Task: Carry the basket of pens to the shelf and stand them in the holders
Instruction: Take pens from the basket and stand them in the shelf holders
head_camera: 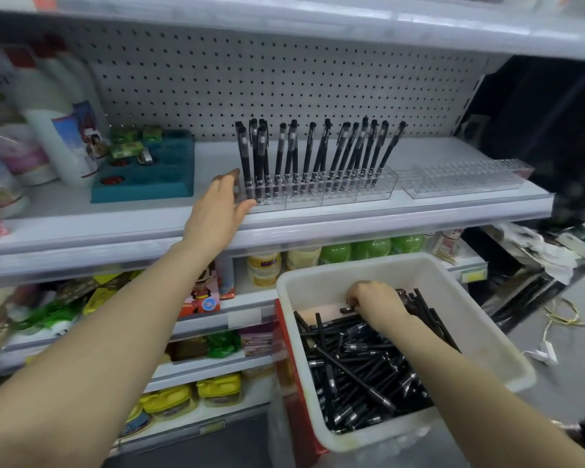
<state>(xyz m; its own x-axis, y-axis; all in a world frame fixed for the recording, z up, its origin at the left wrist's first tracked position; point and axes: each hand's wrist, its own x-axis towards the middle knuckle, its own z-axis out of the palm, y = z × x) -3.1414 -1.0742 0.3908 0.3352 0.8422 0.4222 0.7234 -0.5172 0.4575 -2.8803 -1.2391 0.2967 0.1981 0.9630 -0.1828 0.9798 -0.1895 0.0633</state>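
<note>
Digging with right hand into loose pens heaped in white basket, low at right beside the shelving. Fingers curled down round one or more of them at the heap's far end, count hidden under the knuckles. Bracing with left hand, fingers straight and spread, against the left end of the clear holder on the shelf. Filled in part with standing pens, upright or slightly tilted, with room apparently left toward the front. Just right of it, a second holder, nothing in it.

Judged midway: carrying done, standing under way, most stock in the basket. Next: lift the gripped pen clear of the tangle, turn it tip down, and thread it into a free hole without knocking neighbours.

Further left, teal tray and white bottles.
</note>
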